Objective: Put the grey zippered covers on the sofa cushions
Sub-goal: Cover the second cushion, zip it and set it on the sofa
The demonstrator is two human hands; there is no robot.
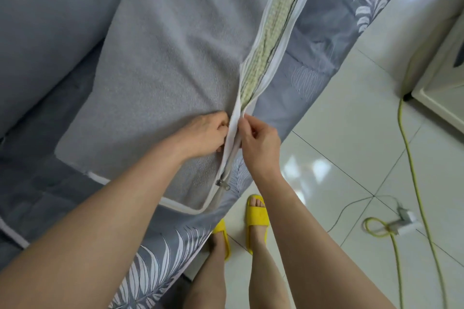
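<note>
Head view: the grey zippered cover [163,57] lies on the sofa [37,32] seat. Its open zipper runs near the seat's front edge and shows the green-yellow cushion [266,52] inside. The left hand [206,133] pinches the white zipper tape on one side and the right hand [261,143] pinches the facing side. The metal zipper pull [224,184] sits just beside them, near the cover's corner.

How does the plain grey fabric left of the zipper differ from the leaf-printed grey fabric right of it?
The plain grey textured fabric has no pattern; the grey fabric with white leaf print carries feathery leaves. The plain fabric looks coarse, the printed fabric smooth. The left hand grips the plain fabric's edge, the right hand the printed one's. Both are grey and border the white zipper tape.
</note>
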